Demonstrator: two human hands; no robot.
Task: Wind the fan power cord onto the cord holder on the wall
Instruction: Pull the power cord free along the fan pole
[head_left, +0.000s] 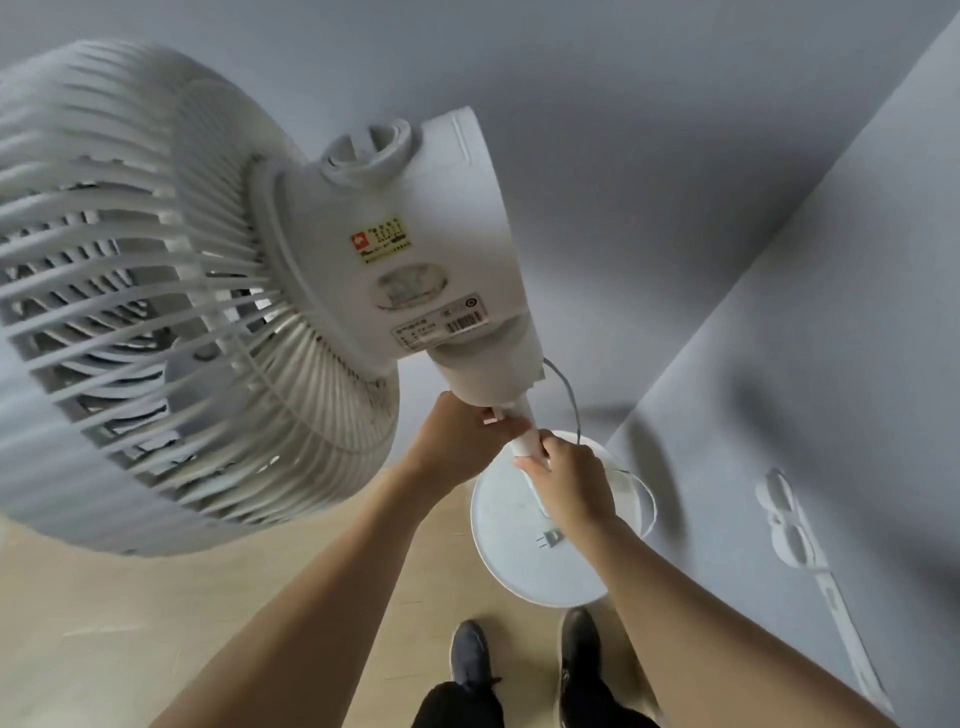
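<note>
Fan: white pedestal type, seen from above and behind; ribbed round grille at the left of the view, motor housing turned toward the wall.
Motor housing: white; a round knob is seen on top, with a yellow-and-red sticker, an oval label and a barcode label on its rear face.
Pole: white, short visible stretch below the neck of the fan; gripped by both hands.
Left hand: placed on the upper part of the pole just under the neck; fingers curled round it, the tips being hidden behind the pole.
Right hand: placed just below the left hand; fingers wrapped round the pole, thumb laid along its near side.
Base: round white disc, stood on the floor close to the wall corner.
Power cord: thin and grey; led out of the back of the neck, hung down in a loose curve behind the right hand and looped at the far edge of the base. None of it is wound on the holder.
Plug: two-pin, laid flat on the base beside the right wrist.
Cord holder: white, fixed to the wall on the right, well apart from the fan; two rounded pegs above a long strip, no cord on it.
Floor: light wood finish.
Shoes: dark pair, seen at the lower edge, near the base.
</note>
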